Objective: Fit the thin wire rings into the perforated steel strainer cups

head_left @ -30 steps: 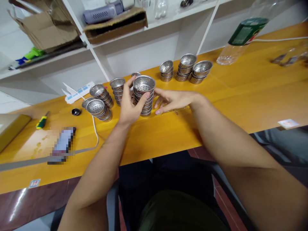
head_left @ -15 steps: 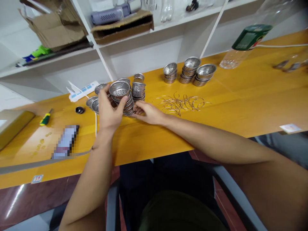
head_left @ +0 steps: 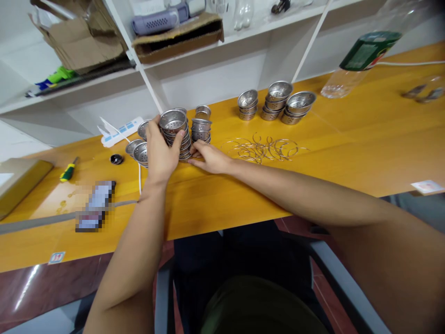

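A tall stack of perforated metal strainer cups [head_left: 173,121] stands in front of me, roughly upright. My left hand [head_left: 160,150] wraps around its left side, the thumb pressed on the near side below the top rim. Low on the right of the same stack, my right hand [head_left: 210,157] has its fingers curled in against the base; the fingertips are partly hidden. Close behind my right hand is a narrower stack of metal cups [head_left: 201,125]. More loose strainer cups [head_left: 141,152] lie left of my left hand, partly covered by it.
Thin metal rings [head_left: 266,149] lie tangled right of my hands. Short stacks of strainer cups [head_left: 276,99] stand behind them, near a large plastic bottle [head_left: 351,65]. To the left are a power strip [head_left: 121,131], a screwdriver [head_left: 68,170] and a phone [head_left: 96,206]. Shelves rise behind.
The stack and my left hand have shifted slightly away from me. My right hand has moved a little left and up, staying at the stack's base.
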### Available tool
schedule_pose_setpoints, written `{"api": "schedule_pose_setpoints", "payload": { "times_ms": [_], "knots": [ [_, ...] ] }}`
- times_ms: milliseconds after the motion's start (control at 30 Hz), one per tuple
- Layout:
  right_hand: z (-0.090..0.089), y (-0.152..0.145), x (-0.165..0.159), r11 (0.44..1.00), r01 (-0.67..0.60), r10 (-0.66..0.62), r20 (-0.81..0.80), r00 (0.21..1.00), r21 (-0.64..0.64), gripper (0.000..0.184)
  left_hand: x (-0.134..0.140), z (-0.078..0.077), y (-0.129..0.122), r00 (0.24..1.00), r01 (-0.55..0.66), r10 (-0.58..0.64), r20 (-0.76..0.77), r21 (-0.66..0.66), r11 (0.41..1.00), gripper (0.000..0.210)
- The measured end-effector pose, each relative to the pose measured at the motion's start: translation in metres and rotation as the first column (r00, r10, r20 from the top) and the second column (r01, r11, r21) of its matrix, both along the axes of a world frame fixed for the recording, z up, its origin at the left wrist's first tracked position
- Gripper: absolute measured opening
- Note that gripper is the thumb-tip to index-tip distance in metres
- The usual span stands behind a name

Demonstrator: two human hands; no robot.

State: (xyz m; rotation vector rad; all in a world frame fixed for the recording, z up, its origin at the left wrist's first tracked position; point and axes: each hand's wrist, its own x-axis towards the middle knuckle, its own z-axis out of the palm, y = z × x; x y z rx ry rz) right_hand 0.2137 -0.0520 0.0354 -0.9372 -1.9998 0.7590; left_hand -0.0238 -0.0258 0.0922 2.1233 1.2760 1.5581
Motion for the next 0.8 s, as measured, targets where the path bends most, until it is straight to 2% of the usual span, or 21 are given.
{"api": "schedule_pose_setpoints", "payload": {
  "times_ms": [133, 333, 500, 667, 800],
  "knots": [
    [-0.003, 0.011, -0.001, 1.0, 0.02, -0.02, 0.018, 1.0, 0.022, 0.027, 0.008, 0.004, 0.003, 1.0, -0.016, 0.016, -0.004, 0.005, 1.0, 0.087],
    [-0.012, 0.031, 0.007, 0.991, -0.014, 0.01, 0.037, 0.999, 0.131, 0.021, 0.021, 0.017, -0.01, 0.989, -0.113, 0.101, -0.104, -0.115, 0.987, 0.09],
    [-0.014, 0.049, 0.014, 0.991, -0.019, 0.014, 0.044, 0.999, 0.136, 0.023, 0.031, 0.007, -0.003, 0.994, -0.093, 0.08, -0.08, -0.168, 0.981, 0.102],
    [-0.013, 0.055, 0.016, 0.992, -0.024, 0.019, 0.041, 0.999, 0.122, 0.026, 0.036, -0.006, -0.009, 0.989, -0.126, 0.119, -0.085, -0.096, 0.987, 0.109],
    [-0.004, 0.042, 0.027, 0.987, -0.062, 0.057, 0.043, 0.997, 0.146, 0.016, 0.03, -0.006, -0.023, 0.99, -0.115, 0.118, -0.075, 0.044, 0.992, 0.107]
  ]
}}
